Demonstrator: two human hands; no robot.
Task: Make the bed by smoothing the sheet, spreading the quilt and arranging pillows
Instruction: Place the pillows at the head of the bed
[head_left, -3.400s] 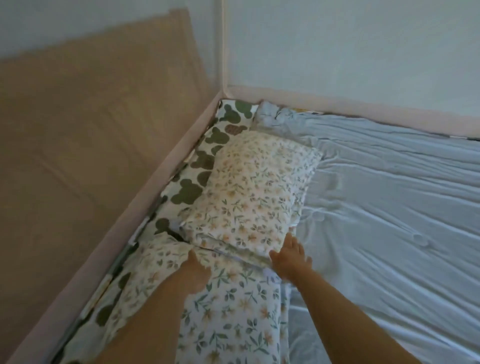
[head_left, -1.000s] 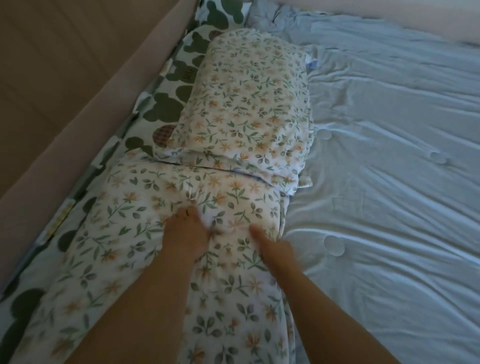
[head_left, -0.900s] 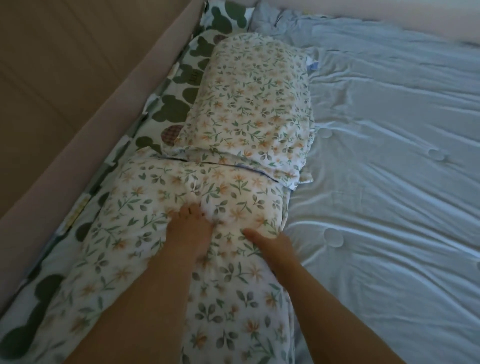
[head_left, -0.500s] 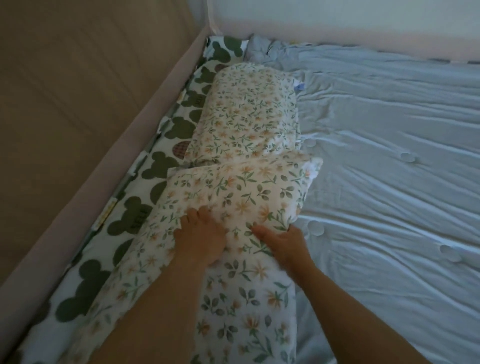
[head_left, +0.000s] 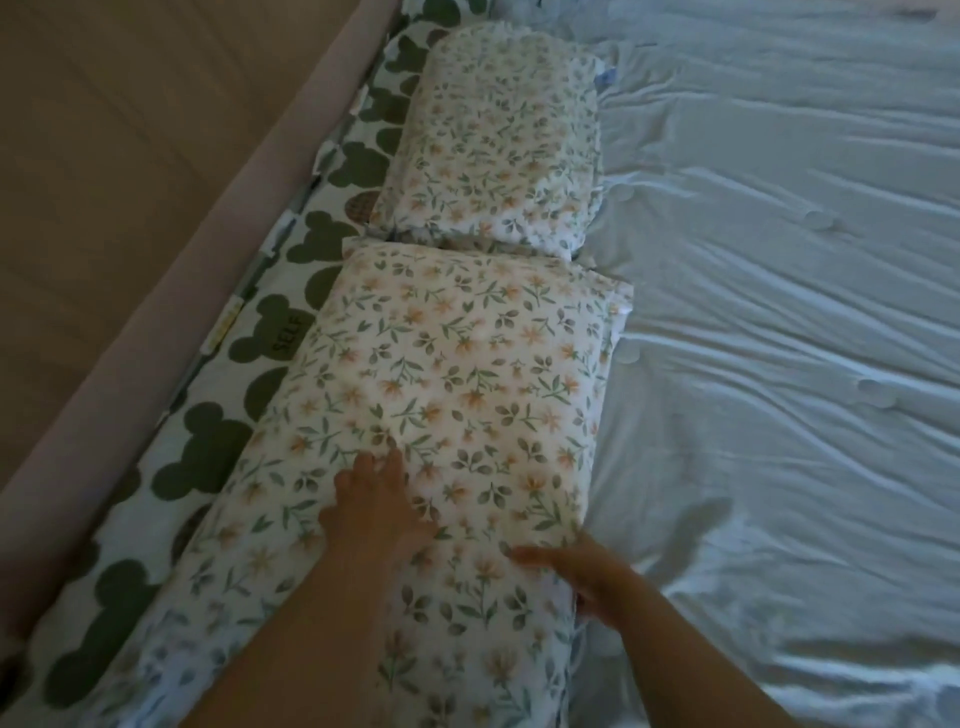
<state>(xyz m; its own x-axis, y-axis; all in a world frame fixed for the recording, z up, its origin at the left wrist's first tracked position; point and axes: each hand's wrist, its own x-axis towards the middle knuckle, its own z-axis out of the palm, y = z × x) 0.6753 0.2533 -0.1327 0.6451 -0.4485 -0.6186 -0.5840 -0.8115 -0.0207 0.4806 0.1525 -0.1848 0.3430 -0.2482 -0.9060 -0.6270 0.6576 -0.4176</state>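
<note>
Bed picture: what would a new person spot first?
Two floral pillows lie end to end left of centre, the near pillow touched by both hands, the far pillow beyond it. The left hand lies flat on top; the right hand is at its right edge. A wrinkled pale blue quilt fills the right.

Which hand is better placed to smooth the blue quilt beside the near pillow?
Probably the right hand: it rests at the near pillow's right edge, beside the quilt. The left hand lies flat on the pillow's middle.
</note>
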